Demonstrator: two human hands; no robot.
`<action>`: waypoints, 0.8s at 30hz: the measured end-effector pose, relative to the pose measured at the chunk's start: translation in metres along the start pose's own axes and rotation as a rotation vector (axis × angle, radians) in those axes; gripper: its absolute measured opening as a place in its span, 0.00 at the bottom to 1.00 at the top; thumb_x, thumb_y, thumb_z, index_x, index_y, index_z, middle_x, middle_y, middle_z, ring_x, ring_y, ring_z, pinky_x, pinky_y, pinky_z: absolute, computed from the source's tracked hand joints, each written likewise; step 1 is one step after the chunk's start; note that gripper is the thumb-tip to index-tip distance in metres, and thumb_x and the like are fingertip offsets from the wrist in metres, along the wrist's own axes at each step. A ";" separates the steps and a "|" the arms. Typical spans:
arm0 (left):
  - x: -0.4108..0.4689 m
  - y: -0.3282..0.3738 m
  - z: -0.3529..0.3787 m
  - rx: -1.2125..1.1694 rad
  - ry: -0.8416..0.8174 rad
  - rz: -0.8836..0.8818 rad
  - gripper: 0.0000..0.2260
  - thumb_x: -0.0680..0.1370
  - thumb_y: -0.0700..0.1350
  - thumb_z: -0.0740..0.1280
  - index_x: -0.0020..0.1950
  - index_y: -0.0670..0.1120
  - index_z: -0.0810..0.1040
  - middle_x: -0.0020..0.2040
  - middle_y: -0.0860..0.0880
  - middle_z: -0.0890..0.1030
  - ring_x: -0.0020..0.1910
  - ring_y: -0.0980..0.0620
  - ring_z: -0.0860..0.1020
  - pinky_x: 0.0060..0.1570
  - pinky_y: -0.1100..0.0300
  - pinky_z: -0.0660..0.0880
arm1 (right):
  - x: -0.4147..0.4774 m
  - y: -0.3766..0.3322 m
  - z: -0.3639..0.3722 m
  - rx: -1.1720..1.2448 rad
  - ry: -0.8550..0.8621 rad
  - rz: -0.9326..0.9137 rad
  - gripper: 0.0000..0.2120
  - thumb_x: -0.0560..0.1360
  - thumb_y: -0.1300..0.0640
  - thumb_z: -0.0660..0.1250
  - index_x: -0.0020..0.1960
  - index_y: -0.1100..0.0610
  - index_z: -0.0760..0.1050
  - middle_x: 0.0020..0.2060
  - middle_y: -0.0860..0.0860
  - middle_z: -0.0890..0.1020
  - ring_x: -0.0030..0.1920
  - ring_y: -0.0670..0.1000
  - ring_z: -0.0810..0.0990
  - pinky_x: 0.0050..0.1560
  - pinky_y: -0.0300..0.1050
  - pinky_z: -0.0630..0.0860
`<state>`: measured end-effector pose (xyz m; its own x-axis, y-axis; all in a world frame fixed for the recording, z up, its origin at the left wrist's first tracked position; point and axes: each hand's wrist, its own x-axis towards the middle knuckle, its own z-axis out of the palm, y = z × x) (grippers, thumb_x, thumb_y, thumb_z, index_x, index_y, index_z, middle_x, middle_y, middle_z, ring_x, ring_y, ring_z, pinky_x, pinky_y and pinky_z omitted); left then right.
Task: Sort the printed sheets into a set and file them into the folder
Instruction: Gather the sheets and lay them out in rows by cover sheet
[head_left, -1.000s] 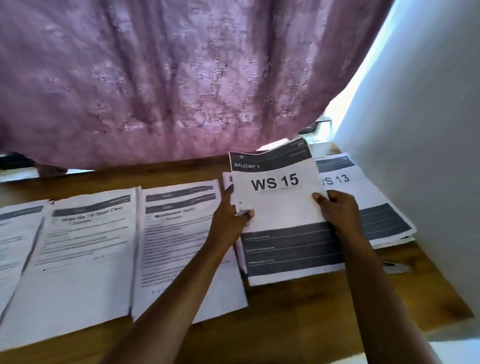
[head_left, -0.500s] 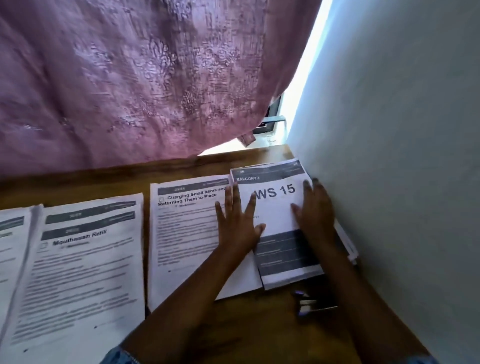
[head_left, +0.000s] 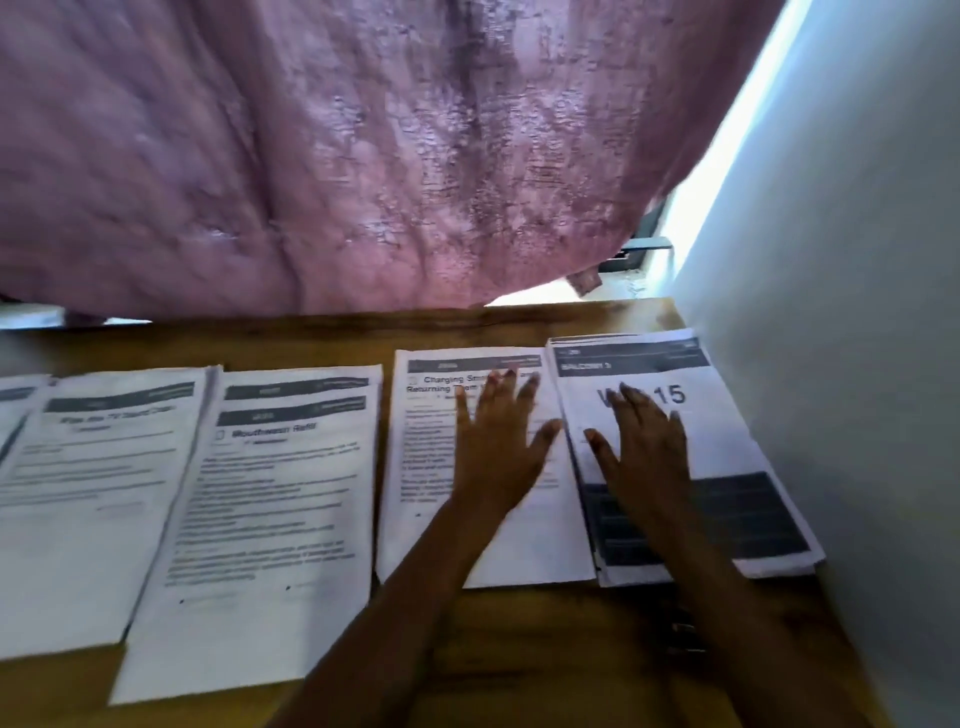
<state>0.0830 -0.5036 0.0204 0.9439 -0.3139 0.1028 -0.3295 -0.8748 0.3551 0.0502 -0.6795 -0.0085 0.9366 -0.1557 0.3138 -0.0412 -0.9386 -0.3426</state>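
A wooden counter (head_left: 519, 649), warm brown and smooth, runs below a crinkled mauve curtain (head_left: 363, 156), with a plain white wall (head_left: 857, 389) close on the right. The printed sheets (head_left: 249, 597) lie across the counter in a row of five piles, edges nearly touching. There is a sliver of a pile at the far left (head_left: 15, 415), a pile with a blurred heading (head_left: 98, 509), a pile headed Mouthwash Refill (head_left: 280, 493) and a pile whose heading begins Charging (head_left: 415, 519). Against the wall is a thicker stack marked WS 15 (head_left: 737, 447), with dark printed bands at top and bottom. All are thin white office paper, flat and rectangular, with grey header bars over black text; the WS 15 stack's edges are slightly fanned. The left hand (head_left: 498, 457) lies over the Charging pile and the right hand (head_left: 649, 457) over the WS 15 stack. The two hands are side by side but apart, fingers straight and spread, gripping nothing; blur hides whether the palms press down. Sorting by heading looks mostly done, judging by the tidy piles. What seems left is to gather the piles into one set and file it. No folder is in view. A small dark object (head_left: 680, 639) sits on the counter beside the right forearm, too blurred to identify.
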 end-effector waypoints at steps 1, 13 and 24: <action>-0.007 -0.018 -0.011 0.002 0.061 -0.042 0.33 0.77 0.67 0.40 0.77 0.53 0.60 0.78 0.47 0.59 0.77 0.47 0.54 0.72 0.43 0.34 | 0.001 -0.016 0.003 0.030 0.032 -0.052 0.24 0.77 0.46 0.60 0.65 0.60 0.73 0.64 0.59 0.76 0.66 0.60 0.73 0.67 0.64 0.63; -0.120 -0.236 -0.053 0.185 -0.025 -0.219 0.25 0.76 0.59 0.52 0.67 0.51 0.74 0.68 0.47 0.74 0.67 0.43 0.72 0.63 0.42 0.68 | 0.025 -0.219 0.079 0.220 -0.417 -0.396 0.25 0.76 0.54 0.66 0.71 0.58 0.67 0.68 0.55 0.72 0.69 0.55 0.69 0.70 0.51 0.61; -0.124 -0.250 -0.042 0.050 0.077 -0.161 0.24 0.77 0.61 0.52 0.69 0.54 0.71 0.71 0.49 0.70 0.71 0.45 0.66 0.69 0.42 0.61 | 0.058 -0.248 0.097 0.235 -0.656 -0.131 0.41 0.66 0.48 0.77 0.73 0.54 0.62 0.65 0.56 0.74 0.65 0.57 0.72 0.63 0.49 0.70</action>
<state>0.0489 -0.2309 -0.0425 0.9828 -0.1408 0.1199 -0.1729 -0.9292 0.3266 0.1488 -0.4259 0.0087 0.9480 0.2408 -0.2079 0.0928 -0.8343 -0.5434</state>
